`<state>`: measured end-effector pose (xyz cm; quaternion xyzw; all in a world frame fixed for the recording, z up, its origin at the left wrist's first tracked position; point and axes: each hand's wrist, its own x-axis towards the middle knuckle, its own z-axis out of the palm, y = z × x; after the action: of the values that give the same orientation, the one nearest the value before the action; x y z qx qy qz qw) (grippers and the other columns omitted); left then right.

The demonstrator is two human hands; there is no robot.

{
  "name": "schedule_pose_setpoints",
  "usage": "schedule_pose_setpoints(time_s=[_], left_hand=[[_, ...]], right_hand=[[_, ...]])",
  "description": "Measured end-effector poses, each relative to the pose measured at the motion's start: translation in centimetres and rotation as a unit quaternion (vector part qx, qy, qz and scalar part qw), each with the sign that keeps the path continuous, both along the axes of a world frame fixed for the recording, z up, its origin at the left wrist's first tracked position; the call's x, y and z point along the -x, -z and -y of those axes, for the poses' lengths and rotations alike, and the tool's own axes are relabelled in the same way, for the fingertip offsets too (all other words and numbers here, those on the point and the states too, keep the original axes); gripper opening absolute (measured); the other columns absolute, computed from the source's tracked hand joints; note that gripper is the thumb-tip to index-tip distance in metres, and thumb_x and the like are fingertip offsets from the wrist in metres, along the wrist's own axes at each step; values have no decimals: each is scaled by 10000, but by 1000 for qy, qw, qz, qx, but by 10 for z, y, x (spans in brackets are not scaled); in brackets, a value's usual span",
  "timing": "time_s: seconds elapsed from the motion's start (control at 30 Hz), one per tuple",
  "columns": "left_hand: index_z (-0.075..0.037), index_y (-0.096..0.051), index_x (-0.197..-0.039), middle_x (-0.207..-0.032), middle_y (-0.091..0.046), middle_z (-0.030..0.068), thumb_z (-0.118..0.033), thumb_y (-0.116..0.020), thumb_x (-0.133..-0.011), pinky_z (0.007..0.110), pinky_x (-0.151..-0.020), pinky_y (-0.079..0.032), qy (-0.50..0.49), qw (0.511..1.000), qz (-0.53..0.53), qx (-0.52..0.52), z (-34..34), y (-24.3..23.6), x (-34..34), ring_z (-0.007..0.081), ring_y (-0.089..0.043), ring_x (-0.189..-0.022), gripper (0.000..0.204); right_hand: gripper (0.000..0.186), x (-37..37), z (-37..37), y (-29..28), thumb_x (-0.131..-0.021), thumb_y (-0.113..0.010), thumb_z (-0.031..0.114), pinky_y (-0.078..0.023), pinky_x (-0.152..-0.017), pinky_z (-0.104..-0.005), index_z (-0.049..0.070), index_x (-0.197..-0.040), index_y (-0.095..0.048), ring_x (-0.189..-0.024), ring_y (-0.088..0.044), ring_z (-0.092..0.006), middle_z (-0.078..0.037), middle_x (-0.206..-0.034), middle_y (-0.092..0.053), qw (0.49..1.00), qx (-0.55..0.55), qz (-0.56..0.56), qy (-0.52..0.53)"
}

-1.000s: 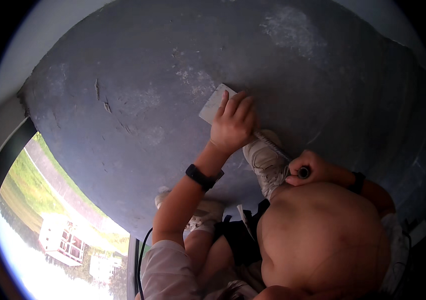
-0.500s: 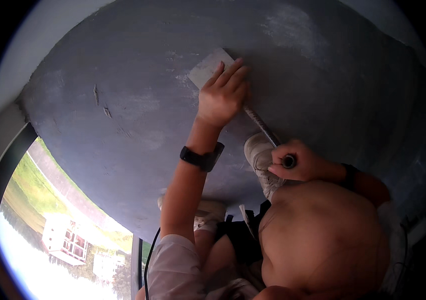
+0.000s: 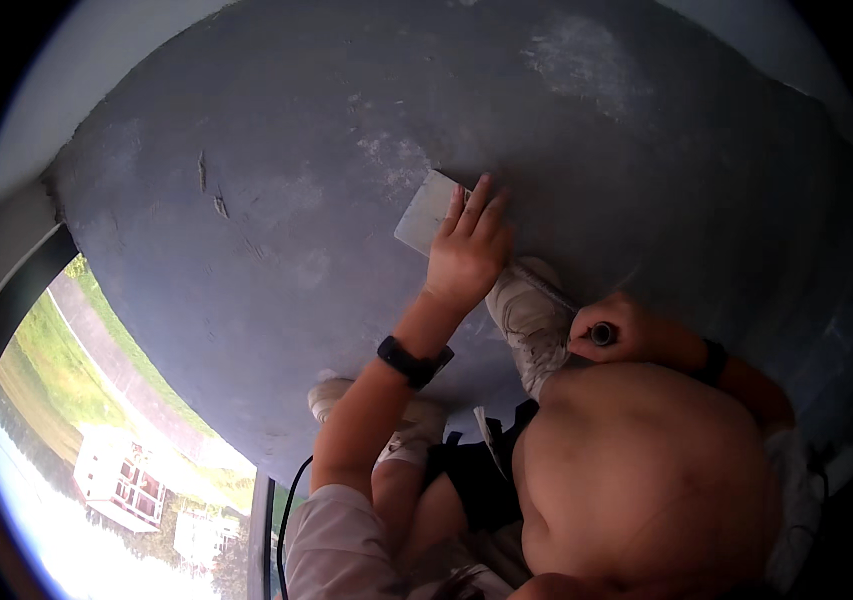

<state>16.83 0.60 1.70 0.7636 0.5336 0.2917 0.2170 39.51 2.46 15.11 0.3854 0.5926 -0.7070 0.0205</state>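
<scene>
A scraper with a wide, flat pale blade (image 3: pixel 421 214) and a long dark handle (image 3: pixel 548 288) lies low against the grey floor (image 3: pixel 276 110). My left hand (image 3: pixel 468 252) bears on it just behind the blade, fingers stretched over the blade's back and the thumb out of sight. Wrapped round the far end of the handle, my right hand (image 3: pixel 618 328) has the round hollow butt showing between its fingers. Pale scuffed patches (image 3: pixel 391 160) mark the floor beyond the blade.
My light shoe (image 3: pixel 526 325) stands right beside the handle; the other shoe (image 3: pixel 330 398) is farther left. Two small strips of debris (image 3: pixel 211 190) lie on the floor at left. A window (image 3: pixel 126 450) fills the lower left, and a black cable (image 3: pixel 289 510) hangs by my left sleeve.
The scraper has come back toward me and a little to the right, with both hands still on it. The blade now sits nearer my shoe.
</scene>
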Motion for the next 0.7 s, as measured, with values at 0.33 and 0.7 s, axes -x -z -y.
schedule_pose_setpoints(time_s=[0.33, 0.7], left_hand=[[-68, -637, -769, -1288, -653, 120, -119, -718, -859, 515, -1092, -475, 31, 999, 5, -36, 5, 6, -12, 325, -554, -1334, 130], [-90, -620, -734, -1201, -684, 100, -60, -711, -736, 480, -1067, -509, 0, 999, 31, -30, -12, 5, -15, 305, -597, -1286, 96]], right_hand=[[501, -6, 45, -4, -924, -715, 100, -532, -710, -279, 63, -1405, -579, -759, -660, -93, -152, -989, -760, 981, -93, 84, 146], [440, 3, 29, -15, -920, -707, 79, -495, -613, -291, 42, -1350, -623, -601, -568, -137, -175, -894, -734, 965, -194, 113, 132]])
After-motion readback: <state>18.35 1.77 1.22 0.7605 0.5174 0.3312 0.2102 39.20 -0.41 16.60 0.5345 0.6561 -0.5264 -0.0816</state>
